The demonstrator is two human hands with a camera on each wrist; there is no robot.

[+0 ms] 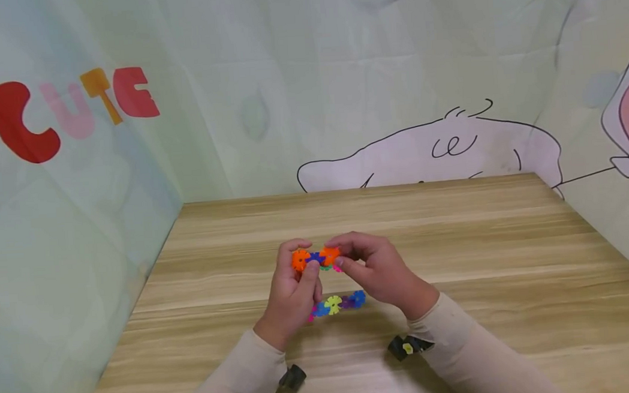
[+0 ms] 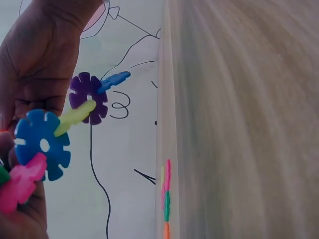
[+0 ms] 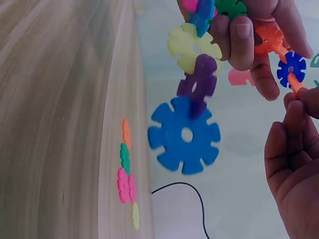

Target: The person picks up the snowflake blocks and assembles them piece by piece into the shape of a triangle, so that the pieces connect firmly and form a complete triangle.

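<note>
A chain of flat, notched snowflake discs is held up in front of me. My left hand (image 1: 294, 288) grips it near an orange disc (image 1: 300, 260), its thumb by the dark blue disc (image 3: 291, 69). My right hand (image 1: 381, 270) pinches another orange disc (image 1: 330, 255), which is slotted into the dark blue one. From the left hand hangs the rest of the chain: a green disc (image 3: 231, 8), a pink one (image 2: 22, 183), a blue one (image 2: 42, 143), then a yellow disc (image 3: 193, 47), a purple disc (image 3: 198, 82) and a blue end disc (image 3: 184, 134).
Several loose discs lie on the wooden table beyond the hands, among them a green disc (image 3: 124, 158), a pink disc (image 3: 122, 185) and a yellow disc (image 3: 135, 215). A printed cloth backdrop (image 1: 265, 103) stands along the table's back and sides.
</note>
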